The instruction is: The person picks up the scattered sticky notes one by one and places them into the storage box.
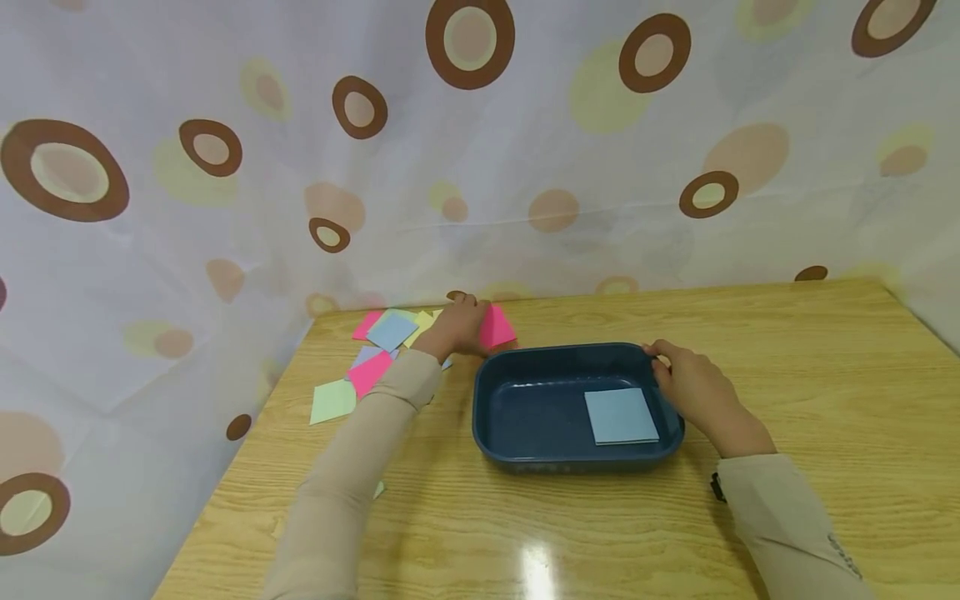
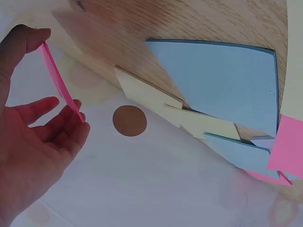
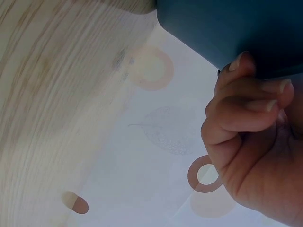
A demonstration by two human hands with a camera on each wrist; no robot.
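Between thumb and fingers, my left hand (image 2: 38,137) pinches a pink sticky note pad (image 2: 61,87), seen nearly edge-on in the left wrist view. In the head view that hand (image 1: 463,323) is beyond the far left corner of a dark blue tray (image 1: 525,458), with the pink pad (image 1: 497,327) at its fingers. My right hand (image 1: 697,387) grips the tray's far right corner; in the right wrist view its fingers (image 3: 246,113) curl at the tray wall (image 3: 203,33). A light blue sticky note pad (image 1: 621,416) lies inside the tray, on the right.
Sticky notes in blue (image 1: 392,332), pink (image 1: 370,372), pale green (image 1: 333,402) and yellow (image 1: 420,327) lie scattered and overlapping at the table's far left. A patterned curtain (image 1: 525,167) hangs behind the wooden table (image 1: 600,533). A small green corner (image 1: 378,489) shows beside the left sleeve.
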